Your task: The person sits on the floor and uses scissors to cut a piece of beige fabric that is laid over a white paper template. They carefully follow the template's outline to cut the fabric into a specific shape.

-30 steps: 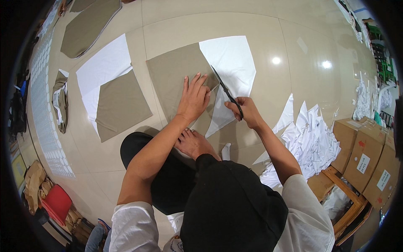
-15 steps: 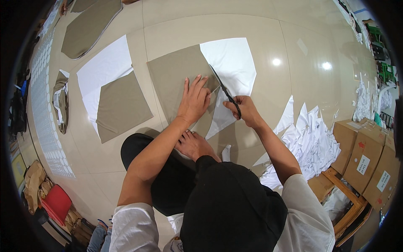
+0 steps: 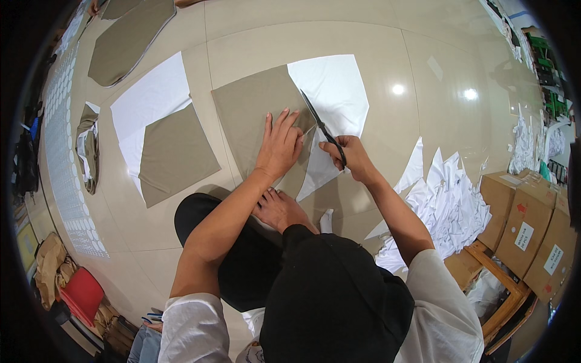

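Observation:
A khaki fabric piece (image 3: 248,106) lies on the tiled floor with white fabric (image 3: 334,85) beside and partly under it. My left hand (image 3: 278,145) rests on the khaki piece with fingers stretched out, the index and middle fingers apart. My right hand (image 3: 350,154) is closed round the handles of black scissors (image 3: 321,121), whose blades lie along the boundary between khaki and white; whether they are cutting is too small to tell. My bare foot (image 3: 278,209) presses by the lower edge of the fabric, below my left hand.
Other khaki (image 3: 175,157) and white pieces (image 3: 145,91) lie left. White scraps (image 3: 448,206) pile at right beside cardboard boxes (image 3: 514,218) and a wooden frame (image 3: 502,296). A red object (image 3: 82,287) and paper (image 3: 47,266) sit lower left, near another person's legs (image 3: 142,345).
My right hand and the scissors have shifted slightly left and up along the fabric boundary. My left hand stays almost still.

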The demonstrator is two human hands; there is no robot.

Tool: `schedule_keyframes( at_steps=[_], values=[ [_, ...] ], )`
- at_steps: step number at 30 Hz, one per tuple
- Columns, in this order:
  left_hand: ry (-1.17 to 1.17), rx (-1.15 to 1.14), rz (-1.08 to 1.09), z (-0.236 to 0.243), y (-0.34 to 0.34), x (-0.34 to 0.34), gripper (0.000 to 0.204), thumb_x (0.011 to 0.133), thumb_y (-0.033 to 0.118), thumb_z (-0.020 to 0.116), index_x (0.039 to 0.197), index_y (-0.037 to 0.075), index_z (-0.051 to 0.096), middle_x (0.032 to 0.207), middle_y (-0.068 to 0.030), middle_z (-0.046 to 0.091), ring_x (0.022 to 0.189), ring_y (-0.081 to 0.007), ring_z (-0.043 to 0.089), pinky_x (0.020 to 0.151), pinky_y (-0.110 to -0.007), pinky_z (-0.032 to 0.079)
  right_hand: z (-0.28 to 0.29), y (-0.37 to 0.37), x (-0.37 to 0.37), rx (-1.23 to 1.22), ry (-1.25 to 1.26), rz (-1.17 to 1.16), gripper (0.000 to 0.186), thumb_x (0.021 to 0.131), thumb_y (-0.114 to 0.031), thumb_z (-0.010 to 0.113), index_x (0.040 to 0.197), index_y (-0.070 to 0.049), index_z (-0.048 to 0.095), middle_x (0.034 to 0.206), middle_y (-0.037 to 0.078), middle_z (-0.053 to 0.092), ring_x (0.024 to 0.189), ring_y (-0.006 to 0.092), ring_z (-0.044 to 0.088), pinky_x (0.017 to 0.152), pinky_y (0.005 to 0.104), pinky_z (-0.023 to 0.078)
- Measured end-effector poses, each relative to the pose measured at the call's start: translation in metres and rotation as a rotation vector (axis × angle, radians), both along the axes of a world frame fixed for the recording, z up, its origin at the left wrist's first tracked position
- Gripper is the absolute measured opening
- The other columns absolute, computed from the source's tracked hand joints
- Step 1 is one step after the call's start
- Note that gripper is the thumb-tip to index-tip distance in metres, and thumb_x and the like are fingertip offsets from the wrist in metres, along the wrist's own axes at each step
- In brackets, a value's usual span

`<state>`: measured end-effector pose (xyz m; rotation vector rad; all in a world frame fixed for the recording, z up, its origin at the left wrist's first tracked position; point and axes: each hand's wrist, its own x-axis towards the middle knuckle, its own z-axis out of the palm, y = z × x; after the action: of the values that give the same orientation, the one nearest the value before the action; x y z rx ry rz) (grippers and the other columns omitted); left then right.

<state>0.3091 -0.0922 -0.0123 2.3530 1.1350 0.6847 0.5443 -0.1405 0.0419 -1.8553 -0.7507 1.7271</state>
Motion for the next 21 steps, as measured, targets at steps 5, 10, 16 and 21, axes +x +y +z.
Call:
schedule_keyframes(
  at_steps=[5, 10, 16, 21],
  values=[
    [0.022, -0.003, -0.008, -0.001, 0.0, -0.002, 0.014, 0.103, 0.014, 0.072, 0.112, 0.008, 0.063, 0.16, -0.0172, 0.054, 0.157, -0.0403, 0.043, 0.13, -0.071, 0.027, -0.001, 0.013, -0.004, 0.014, 0.006, -0.007, 0.041, 0.09, -0.036, 0.091, 0.079, -0.006, 0.066, 0.061, 0.0, 0.059, 0.048, 0.0092, 0.053, 0.045, 0.0269, 0.039],
    [0.003, -0.003, -0.008, -0.002, 0.0, -0.002, 0.014, 0.102, 0.013, 0.072, 0.112, 0.008, 0.063, 0.159, -0.0174, 0.054, 0.157, -0.0404, 0.044, 0.13, -0.071, 0.027, -0.007, 0.017, -0.004, 0.021, 0.007, -0.007, 0.042, 0.088, -0.035, 0.092, 0.079, -0.002, 0.068, 0.062, 0.003, 0.061, 0.049, 0.0118, 0.055, 0.044, 0.0291, 0.041],
    [0.014, -0.006, -0.011, -0.002, 0.0, -0.002, 0.014, 0.103, 0.014, 0.072, 0.112, 0.008, 0.063, 0.159, -0.0171, 0.054, 0.157, -0.0402, 0.043, 0.131, -0.07, 0.027, -0.011, 0.018, -0.004, 0.016, -0.007, -0.007, 0.041, 0.088, -0.033, 0.093, 0.076, -0.004, 0.067, 0.061, 0.003, 0.06, 0.048, 0.0121, 0.054, 0.044, 0.0294, 0.041],
    [0.021, -0.017, -0.011, -0.001, 0.001, -0.002, 0.014, 0.104, 0.014, 0.071, 0.113, 0.008, 0.063, 0.159, -0.0168, 0.054, 0.157, -0.0401, 0.043, 0.131, -0.07, 0.026, -0.015, 0.017, -0.001, 0.017, 0.009, 0.011, 0.04, 0.088, -0.031, 0.093, 0.075, -0.004, 0.066, 0.06, 0.003, 0.059, 0.048, 0.0126, 0.054, 0.044, 0.0298, 0.04]
  ],
)
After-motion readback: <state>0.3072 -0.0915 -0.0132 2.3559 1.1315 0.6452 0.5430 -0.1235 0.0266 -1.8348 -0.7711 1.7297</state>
